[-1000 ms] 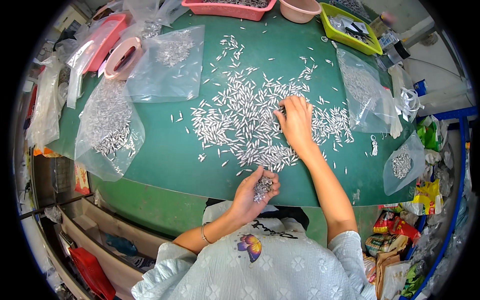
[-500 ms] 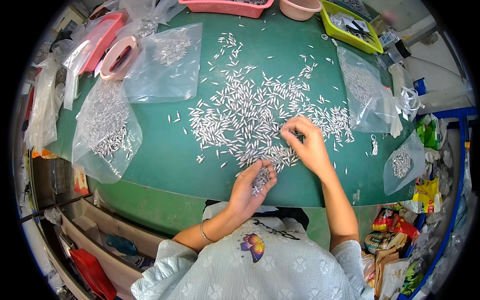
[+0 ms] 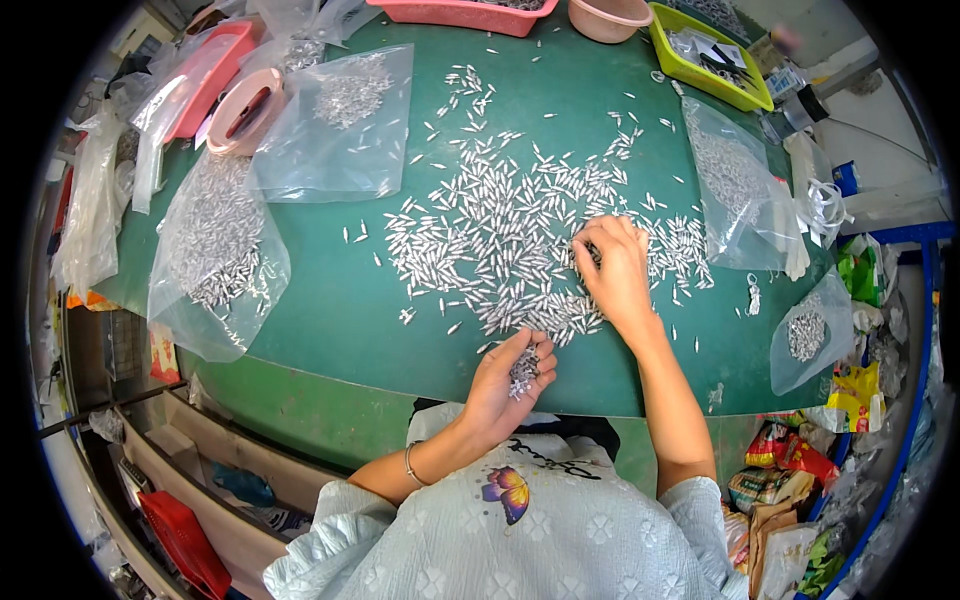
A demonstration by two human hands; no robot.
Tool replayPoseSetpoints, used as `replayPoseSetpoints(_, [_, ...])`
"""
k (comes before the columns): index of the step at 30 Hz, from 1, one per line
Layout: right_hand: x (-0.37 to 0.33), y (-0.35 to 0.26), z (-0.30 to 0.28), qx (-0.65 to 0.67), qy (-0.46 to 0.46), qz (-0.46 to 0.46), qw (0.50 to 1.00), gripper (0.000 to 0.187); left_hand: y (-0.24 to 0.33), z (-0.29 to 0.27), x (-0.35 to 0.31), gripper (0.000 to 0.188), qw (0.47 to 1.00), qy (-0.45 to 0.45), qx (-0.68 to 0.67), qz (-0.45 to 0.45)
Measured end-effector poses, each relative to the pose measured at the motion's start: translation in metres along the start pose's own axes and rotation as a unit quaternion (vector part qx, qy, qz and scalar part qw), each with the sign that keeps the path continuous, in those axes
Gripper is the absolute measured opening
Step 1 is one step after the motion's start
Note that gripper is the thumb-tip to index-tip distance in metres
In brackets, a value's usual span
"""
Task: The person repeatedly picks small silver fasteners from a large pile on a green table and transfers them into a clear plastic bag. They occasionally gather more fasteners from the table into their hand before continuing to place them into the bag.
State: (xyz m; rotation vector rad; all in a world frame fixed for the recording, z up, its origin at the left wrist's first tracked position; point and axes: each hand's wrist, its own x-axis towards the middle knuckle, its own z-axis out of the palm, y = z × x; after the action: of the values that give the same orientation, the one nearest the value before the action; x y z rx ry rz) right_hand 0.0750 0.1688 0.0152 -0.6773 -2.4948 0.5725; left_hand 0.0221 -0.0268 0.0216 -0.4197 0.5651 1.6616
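A broad pile of small silver, spindle-shaped metal pieces is spread over the green table. My left hand, at the near side of the pile, is cupped around a cluster of small grey metal pieces, thumb and fingertips above them. My right hand rests on the right part of the pile with its fingers curled down and thumb drawn in. Its fingertips are among the pieces, and whatever they pinch is hidden.
Clear plastic bags of small metal parts lie at left, far left, right and near right. Along the far edge stand a pink tray, a pink bowl and a yellow-green basket.
My right hand has shifted slightly over the pile and its fingers have drawn in closer. My left hand stays in nearly the same place, still holding its cluster. The view has shifted slightly.
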Motion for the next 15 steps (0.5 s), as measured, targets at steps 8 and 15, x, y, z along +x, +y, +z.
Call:
replayPoseSetpoints(8, [-0.002, -0.002, 0.005, -0.038, 0.015, -0.008, 0.999, 0.01, -0.002, -0.003, 0.002, 0.019, 1.0, -0.007, 0.007, -0.011])
replayPoseSetpoints(15, [-0.003, 0.0, 0.001, -0.011, -0.004, 0.007, 1.0, 0.017, -0.001, -0.004, -0.001, 0.019, 1.0, -0.004, 0.011, -0.006])
